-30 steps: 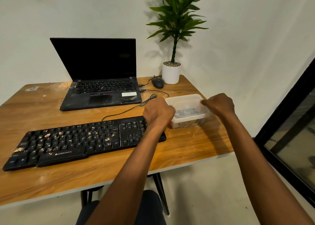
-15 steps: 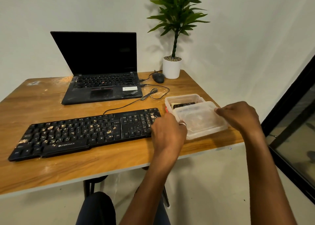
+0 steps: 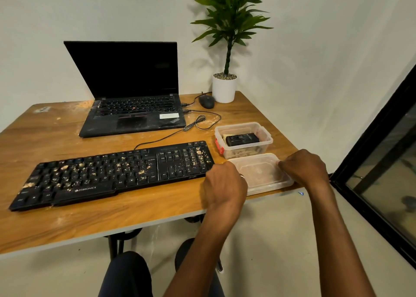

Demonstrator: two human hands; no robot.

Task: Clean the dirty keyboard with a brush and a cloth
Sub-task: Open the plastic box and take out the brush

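Observation:
A black keyboard (image 3: 112,173) strewn with tan crumbs lies across the wooden table (image 3: 45,139). To its right stands a clear plastic box (image 3: 265,142), uncovered, with a black object (image 3: 242,138) and pale bits inside. The box's clear lid (image 3: 261,173) lies flat at the table's front right edge. My left hand (image 3: 224,183) grips the lid's left edge and my right hand (image 3: 302,167) grips its right edge. I cannot make out a brush or a cloth for certain.
An open black laptop (image 3: 132,107) sits behind the keyboard, with a cable (image 3: 198,123) coiled beside it. A black mouse (image 3: 206,101) and a white potted plant (image 3: 224,87) stand at the back right. A black-framed window (image 3: 378,161) is on the right.
Both hands lifted the lid off the box, drew it towards me and set it on the table in front of the box. The box's contents are now visible.

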